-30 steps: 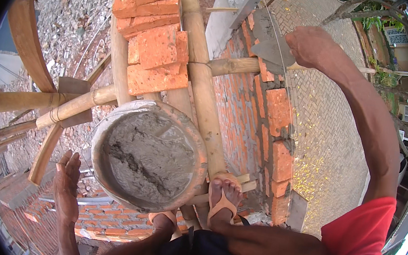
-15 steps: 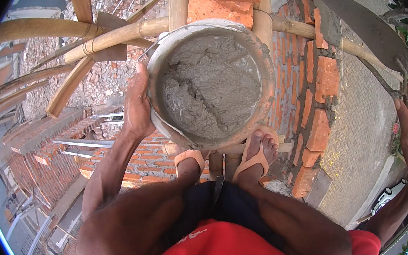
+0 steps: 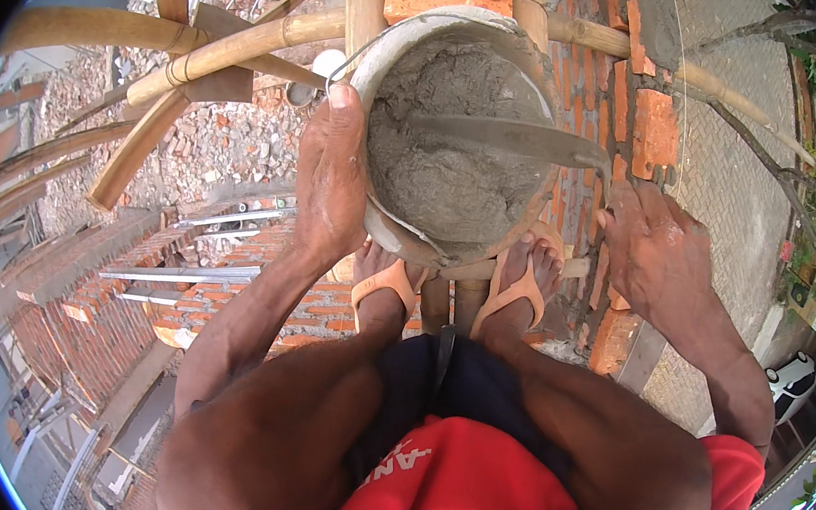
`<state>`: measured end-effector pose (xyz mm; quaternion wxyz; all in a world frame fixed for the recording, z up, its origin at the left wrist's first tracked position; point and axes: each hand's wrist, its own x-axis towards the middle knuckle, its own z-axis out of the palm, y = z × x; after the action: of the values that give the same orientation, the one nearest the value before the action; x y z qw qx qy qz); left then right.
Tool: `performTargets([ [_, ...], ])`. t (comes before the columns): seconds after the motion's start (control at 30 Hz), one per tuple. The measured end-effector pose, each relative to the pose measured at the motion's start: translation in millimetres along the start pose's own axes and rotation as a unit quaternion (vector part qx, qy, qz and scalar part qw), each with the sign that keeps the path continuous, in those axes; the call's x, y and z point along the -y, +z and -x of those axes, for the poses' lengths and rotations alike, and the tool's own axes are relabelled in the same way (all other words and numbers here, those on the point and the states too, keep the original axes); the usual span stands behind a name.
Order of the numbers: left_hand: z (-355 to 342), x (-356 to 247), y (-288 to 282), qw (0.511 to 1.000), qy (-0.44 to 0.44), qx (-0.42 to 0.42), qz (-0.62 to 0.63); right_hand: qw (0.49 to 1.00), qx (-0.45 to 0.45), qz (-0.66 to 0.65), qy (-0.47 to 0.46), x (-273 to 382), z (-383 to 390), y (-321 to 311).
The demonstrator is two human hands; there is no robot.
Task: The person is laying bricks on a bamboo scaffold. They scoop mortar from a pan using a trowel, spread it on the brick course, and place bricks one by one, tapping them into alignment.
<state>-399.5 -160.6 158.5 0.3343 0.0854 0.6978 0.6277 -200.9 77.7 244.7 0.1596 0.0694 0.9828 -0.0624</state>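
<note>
A round bucket [image 3: 398, 237] of wet grey mortar [image 3: 451, 187] is in front of me, tilted slightly, above my sandalled feet. My left hand [image 3: 333, 181] grips its left side, thumb up near the rim and the thin wire handle. The trowel [image 3: 512, 139] lies across the bucket, its blade edge-on and its tip over or in the mortar. At the blade's right end, my right hand [image 3: 658, 248] is closed round the trowel's handle, which the fingers mostly hide.
Bamboo poles [image 3: 250, 54] cross at the left over rubble. Orange bricks [image 3: 447, 0] are stacked just beyond the bucket. A brick wall [image 3: 655, 132] with fresh mortar runs along the right, beside a woven panel [image 3: 706, 198]. Bare branches [image 3: 799, 179] reach in from the far right.
My right hand has swung the trowel in from the far right over the bucket. The bucket and my left hand have shifted a little right and away from me.
</note>
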Motion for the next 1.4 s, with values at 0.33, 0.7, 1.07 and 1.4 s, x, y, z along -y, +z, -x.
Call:
performTargets([
  [0.33, 6, -12, 22, 0.998, 0.032, -0.039, -0.034, 0.881, 0.164, -0.434, 0.091, 33, -19, 40],
  [0.7, 1, -8, 14, 0.993, 0.048, -0.068, -0.084, 0.764, 0.24, -0.588, 0.116, 34, -16, 50],
  [1.07, -5, -15, -30, 0.97, 0.069, -0.049, -0.226, 0.758, 0.155, -0.629, 0.078, 13, 14, 27],
  [1.4, -25, -54, -67, 0.982, 0.016, 0.054, -0.18, 0.668, -0.011, -0.7, 0.254, -58, 85, 13],
])
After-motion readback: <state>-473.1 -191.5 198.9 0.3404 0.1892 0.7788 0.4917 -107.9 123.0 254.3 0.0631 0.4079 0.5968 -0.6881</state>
